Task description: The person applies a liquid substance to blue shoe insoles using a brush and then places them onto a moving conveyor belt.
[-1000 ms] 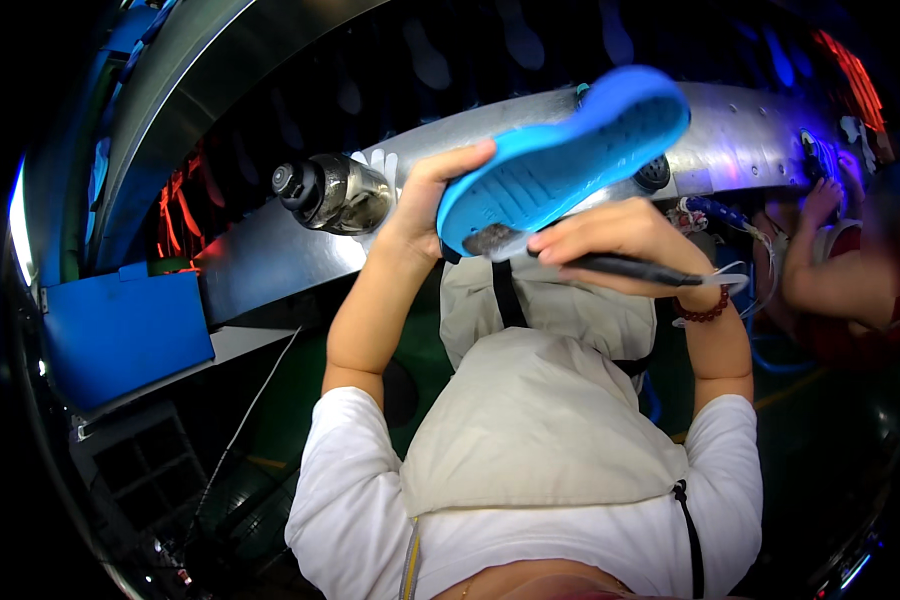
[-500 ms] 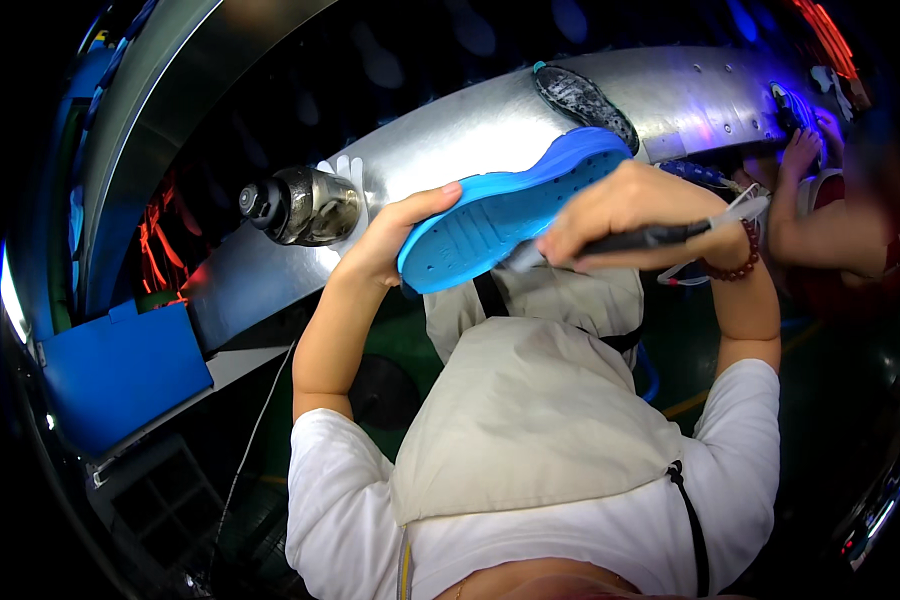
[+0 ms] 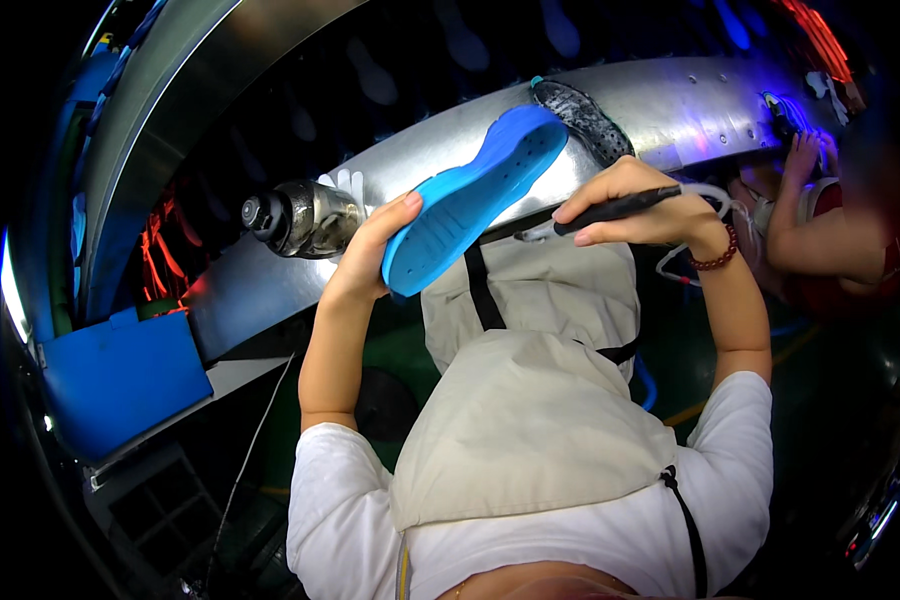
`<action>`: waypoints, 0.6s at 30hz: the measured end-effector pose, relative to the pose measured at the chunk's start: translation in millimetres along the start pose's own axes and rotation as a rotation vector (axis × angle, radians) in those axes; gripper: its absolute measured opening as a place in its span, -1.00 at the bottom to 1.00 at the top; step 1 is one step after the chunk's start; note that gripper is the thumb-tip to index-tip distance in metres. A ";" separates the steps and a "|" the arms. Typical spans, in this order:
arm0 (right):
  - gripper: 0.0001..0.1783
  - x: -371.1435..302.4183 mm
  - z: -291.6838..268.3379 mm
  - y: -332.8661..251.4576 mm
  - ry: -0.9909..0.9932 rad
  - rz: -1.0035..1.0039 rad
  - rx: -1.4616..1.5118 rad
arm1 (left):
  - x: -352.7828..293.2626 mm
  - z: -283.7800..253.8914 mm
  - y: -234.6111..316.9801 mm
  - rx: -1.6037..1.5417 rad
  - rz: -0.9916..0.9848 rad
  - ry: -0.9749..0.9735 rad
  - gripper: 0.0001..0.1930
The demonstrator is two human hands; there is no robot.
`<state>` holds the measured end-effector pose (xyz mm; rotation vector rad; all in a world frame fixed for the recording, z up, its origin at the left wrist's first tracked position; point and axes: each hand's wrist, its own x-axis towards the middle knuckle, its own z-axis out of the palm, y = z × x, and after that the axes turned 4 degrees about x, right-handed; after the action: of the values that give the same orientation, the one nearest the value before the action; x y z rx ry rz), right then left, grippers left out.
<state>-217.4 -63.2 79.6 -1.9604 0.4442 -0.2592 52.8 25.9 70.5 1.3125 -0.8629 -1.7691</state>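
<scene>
A blue shoe sole is in my left hand, which grips it by its near end, thumb on the rim. The sole is tilted, its hollow inner side with small holes turned toward me. Between the fingers of my right hand is a black-handled brush with a pale tip and a whitish tube at its rear. That tip points at the sole from the right and stands apart from it, over my apron.
On the metal bench lie a dark, whitish-smeared sole and a dark, stained bottle with a black cap. Pale soles line the dark area behind. A blue panel stands left; a co-worker's arm is right.
The brush has come away from the sole, and my right hand has moved slightly right. My left hand has shifted a little left and turned the sole more upright.
</scene>
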 end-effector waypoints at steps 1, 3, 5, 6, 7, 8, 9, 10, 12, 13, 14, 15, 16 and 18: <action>-0.78 2.7 1.6 -3.6 0.031 -0.041 0.099 | 0.1 -0.8 2.6 0.029 -0.023 -0.002 -0.43; -0.79 14.1 10.2 -10.6 0.093 -0.099 0.241 | 11.2 4.6 -7.3 -0.044 -0.009 -0.030 -0.44; -0.84 32.2 26.2 -18.8 0.209 -0.057 0.265 | 21.5 18.9 -13.7 -0.121 0.021 -0.071 -0.45; -0.85 39.7 33.8 -20.0 0.276 0.020 0.329 | 21.8 26.7 -12.2 -0.068 0.078 -0.050 -0.48; -0.83 44.5 35.6 -21.0 0.330 0.049 0.515 | 23.1 29.4 -16.4 -0.076 0.090 -0.056 -0.49; -0.82 46.7 34.0 -24.9 0.349 0.127 0.575 | 25.1 28.7 -21.5 -0.084 0.101 -0.062 -0.50; -0.81 49.3 35.4 -25.0 0.362 0.133 0.571 | 26.7 26.4 -24.7 -0.026 0.116 -0.084 -0.50; -0.81 52.0 37.1 -24.2 0.374 0.139 0.567 | 27.3 26.5 -24.7 -0.025 0.116 -0.085 -0.50; -0.79 58.1 39.6 -21.1 0.406 0.156 0.566 | 28.0 27.8 -25.3 0.037 0.159 -0.014 -0.51; -0.78 60.6 40.5 -18.5 0.438 0.173 0.564 | 29.3 26.7 -27.3 0.037 0.159 -0.012 -0.51; -0.78 62.7 41.3 -14.6 0.437 0.173 0.564 | 31.5 24.8 -30.5 0.026 0.204 -0.013 -0.55; -0.75 64.9 41.6 -10.1 0.480 0.169 0.554 | 33.0 23.7 -31.8 0.019 0.249 -0.015 -0.58; -0.73 66.9 41.2 -6.9 0.524 0.165 0.544 | 32.0 24.9 -30.7 0.021 0.248 -0.016 -0.58; -0.70 70.1 40.0 -4.7 0.536 0.188 0.577 | 29.0 27.9 -27.6 0.097 0.225 0.056 -0.56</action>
<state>-137.9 -57.8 65.9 -1.2596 0.7942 -0.7132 15.6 16.2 40.5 1.2668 -1.0331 -1.5255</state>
